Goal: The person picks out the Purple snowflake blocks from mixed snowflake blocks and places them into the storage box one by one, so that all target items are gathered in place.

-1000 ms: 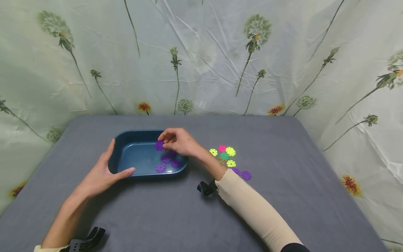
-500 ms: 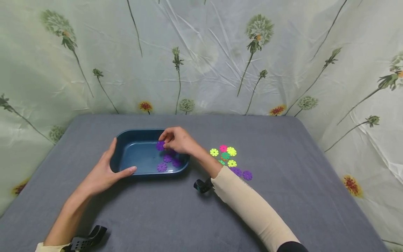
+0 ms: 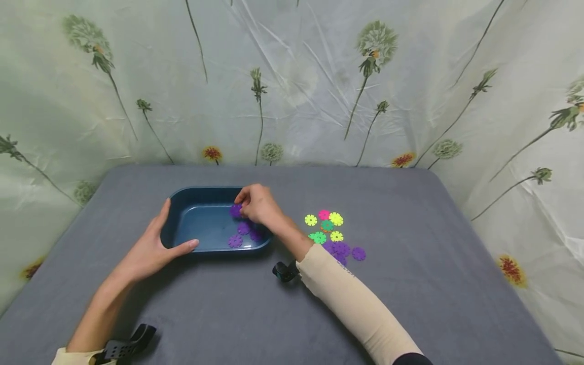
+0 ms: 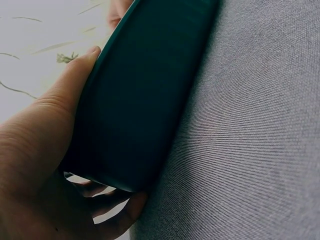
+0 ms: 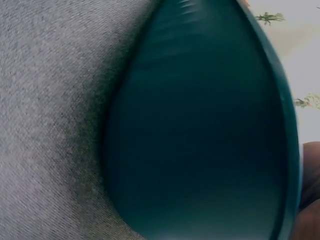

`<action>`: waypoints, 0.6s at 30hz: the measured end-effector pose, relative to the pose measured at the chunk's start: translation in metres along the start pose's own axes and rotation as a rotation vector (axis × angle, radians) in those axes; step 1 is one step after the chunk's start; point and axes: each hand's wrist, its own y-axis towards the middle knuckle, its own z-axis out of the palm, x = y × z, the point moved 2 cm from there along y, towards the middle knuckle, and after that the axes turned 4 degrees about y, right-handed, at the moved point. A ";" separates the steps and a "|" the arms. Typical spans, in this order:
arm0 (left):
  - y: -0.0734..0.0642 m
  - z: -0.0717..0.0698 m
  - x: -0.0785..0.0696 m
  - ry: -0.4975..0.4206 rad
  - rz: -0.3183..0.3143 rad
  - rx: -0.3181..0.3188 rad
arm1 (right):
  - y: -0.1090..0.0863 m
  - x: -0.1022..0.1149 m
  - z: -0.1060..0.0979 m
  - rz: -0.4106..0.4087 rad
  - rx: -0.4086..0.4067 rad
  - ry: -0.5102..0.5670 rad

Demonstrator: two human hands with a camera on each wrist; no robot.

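In the head view, a blue rectangular plastic basin (image 3: 198,230) stands left of the table's middle. My left hand (image 3: 152,243) grips its left end, thumb over the near rim and fingers round the end wall, as the left wrist view also shows. Over the basin's right part, my right hand (image 3: 260,205) pinches a purple notched disc (image 3: 235,210) between thumb and fingers. Several more purple discs (image 3: 235,241) lie on the basin's floor below. In the right wrist view the basin wall (image 5: 195,135) hides most of that hand.
Right of the basin lies a loose group of notched discs: yellow (image 3: 336,218), pink (image 3: 324,215), green (image 3: 319,238) and purple (image 3: 358,254). My right sleeve (image 3: 351,299) passes close in front of them. Grey cloth (image 3: 219,314) covers the table, and a floral curtain hangs behind it.
My right hand has shifted slightly to the right over the basin, and its forearm has swung left, uncovering more green and purple discs. The left hand keeps its grip on the basin.
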 end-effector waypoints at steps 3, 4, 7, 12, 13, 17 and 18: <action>0.000 0.000 0.000 -0.004 0.004 -0.004 | 0.000 0.001 0.002 0.015 -0.019 -0.055; 0.000 0.000 0.000 -0.003 0.004 -0.006 | 0.000 0.001 0.002 0.018 -0.023 -0.072; 0.001 0.000 0.000 -0.001 0.003 -0.007 | 0.000 0.001 0.002 0.020 -0.027 -0.119; 0.001 0.001 -0.001 -0.003 0.001 -0.010 | -0.001 0.001 0.004 0.020 -0.019 -0.168; 0.001 0.001 -0.001 -0.004 0.002 -0.011 | -0.001 0.001 0.004 0.023 -0.017 -0.176; 0.000 0.001 -0.001 -0.007 0.006 -0.016 | -0.002 0.001 0.004 0.034 -0.010 -0.195; 0.001 0.001 -0.001 -0.008 0.005 -0.017 | -0.002 0.001 0.004 0.035 -0.009 -0.193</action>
